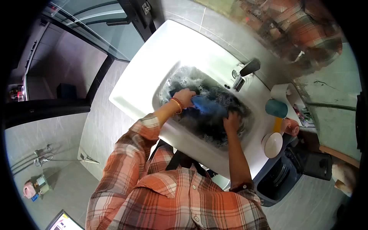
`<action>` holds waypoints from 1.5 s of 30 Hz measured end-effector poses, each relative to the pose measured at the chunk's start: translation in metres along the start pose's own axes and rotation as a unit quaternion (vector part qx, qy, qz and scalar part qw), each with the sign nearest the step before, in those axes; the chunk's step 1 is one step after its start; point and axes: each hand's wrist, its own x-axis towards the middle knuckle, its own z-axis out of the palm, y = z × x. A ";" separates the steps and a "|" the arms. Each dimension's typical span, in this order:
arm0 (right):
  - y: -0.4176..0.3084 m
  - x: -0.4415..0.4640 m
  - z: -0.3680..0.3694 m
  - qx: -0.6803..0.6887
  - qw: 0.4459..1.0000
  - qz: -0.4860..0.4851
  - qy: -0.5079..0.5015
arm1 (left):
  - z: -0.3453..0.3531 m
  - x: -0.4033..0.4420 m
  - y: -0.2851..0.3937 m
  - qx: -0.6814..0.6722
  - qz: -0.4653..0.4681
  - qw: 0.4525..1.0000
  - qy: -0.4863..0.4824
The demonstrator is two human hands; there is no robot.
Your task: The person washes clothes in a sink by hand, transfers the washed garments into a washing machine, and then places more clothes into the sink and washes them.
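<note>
A white sink (134, 82) holds dark, soapy water with foam along its edges. In the water lies a blue cloth (209, 106), partly under the surface, with darker fabric around it. My left hand (184, 98), with orange and red bangles at the wrist, is closed on the left end of the blue cloth. On the right, my right hand (231, 122) is partly in the water beside the cloth's right end; its fingertips are hidden, so what it holds cannot be made out.
A chrome faucet (239, 82) stands at the sink's back. On the right are a teal cup (276, 108), a white bowl (273, 145), a pink cup (291, 127) and a dark bin (278, 176). A mirror (329, 84) covers the wall.
</note>
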 end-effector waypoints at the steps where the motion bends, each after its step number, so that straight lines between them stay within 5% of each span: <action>1: 0.003 -0.008 -0.003 0.108 0.993 -0.021 0.049 | -0.005 -0.003 0.000 -0.057 0.073 0.994 0.057; 3: 0.002 -0.023 -0.017 0.315 0.936 -0.070 0.140 | -0.015 -0.014 0.004 -0.170 0.215 0.947 0.170; 4: -0.004 -0.029 -0.029 0.516 0.857 0.010 0.004 | -0.018 -0.017 0.016 -0.169 0.255 0.937 0.171; 6: -0.042 -0.063 -0.083 0.791 0.525 0.170 -0.265 | -0.015 -0.032 0.059 -0.173 0.330 0.911 0.179; 8: -0.045 -0.048 -0.057 0.871 0.379 -0.120 -0.289 | 0.002 -0.047 0.102 -0.208 0.379 0.888 0.156; 9: -0.044 -0.040 -0.045 0.881 0.345 -0.168 -0.278 | 0.011 -0.057 0.120 -0.238 0.386 0.882 0.124; 12: -0.032 -0.039 -0.025 0.906 0.364 -0.063 -0.208 | 0.033 -0.078 0.149 -0.276 0.290 0.908 0.128; 17: -0.050 -0.035 -0.004 0.921 0.330 0.088 -0.186 | 0.075 -0.031 0.134 -0.188 0.147 0.893 0.381; 19: -0.055 -0.027 0.019 0.927 0.310 0.124 -0.170 | 0.049 -0.011 0.110 -0.178 0.029 0.925 0.335; 23: -0.050 -0.028 0.029 0.905 0.407 -0.006 -0.120 | 0.044 -0.029 0.109 -0.181 0.089 0.930 0.307; 24: -0.036 -0.018 0.034 0.928 0.274 -0.129 -0.219 | 0.052 -0.040 0.115 -0.191 0.129 0.920 0.318; 25: -0.028 -0.015 0.044 0.921 0.346 -0.058 -0.171 | 0.058 -0.047 0.119 -0.204 0.170 0.907 0.327; 26: -0.034 -0.023 0.017 0.901 0.417 0.013 -0.119 | 0.050 -0.044 0.109 -0.180 0.058 0.958 0.215; 27: -0.040 -0.030 -0.016 0.869 0.484 0.079 -0.065 | 0.045 -0.033 0.089 -0.160 0.016 0.966 0.204; 29: -0.043 -0.045 -0.038 0.879 0.465 0.043 -0.094 | 0.029 -0.022 0.044 -0.057 -0.002 0.977 0.205; 31: -0.039 -0.046 -0.030 0.883 0.443 0.059 -0.143 | 0.020 -0.027 0.034 0.195 0.071 0.908 0.363; 34: -0.049 -0.048 -0.033 0.794 0.587 0.068 -0.141 | 0.052 -0.010 0.047 0.020 0.258 0.923 0.285; 37: -0.034 -0.028 -0.008 0.528 0.848 -0.033 0.043 | 0.058 -0.014 0.065 0.101 0.116 0.984 0.089; 39: -0.022 -0.018 0.023 0.351 0.926 -0.098 0.097 | 0.100 0.019 0.047 0.060 0.064 0.994 0.059; 40: -0.016 -0.013 0.037 0.256 0.950 -0.132 0.119 | 0.106 0.026 0.039 0.032 0.058 0.997 0.031; 43: -0.009 0.004 0.063 0.281 0.957 -0.068 -0.015 | 0.117 0.038 0.028 0.006 0.059 0.997 0.043; 44: -0.013 0.002 0.039 0.452 0.883 -0.019 -0.127 | 0.099 0.034 0.034 -0.011 0.046 0.998 0.030; 45: -0.009 -0.004 0.039 0.509 0.856 -0.028 -0.081 | 0.083 0.028 0.040 -0.027 0.033 0.999 0.017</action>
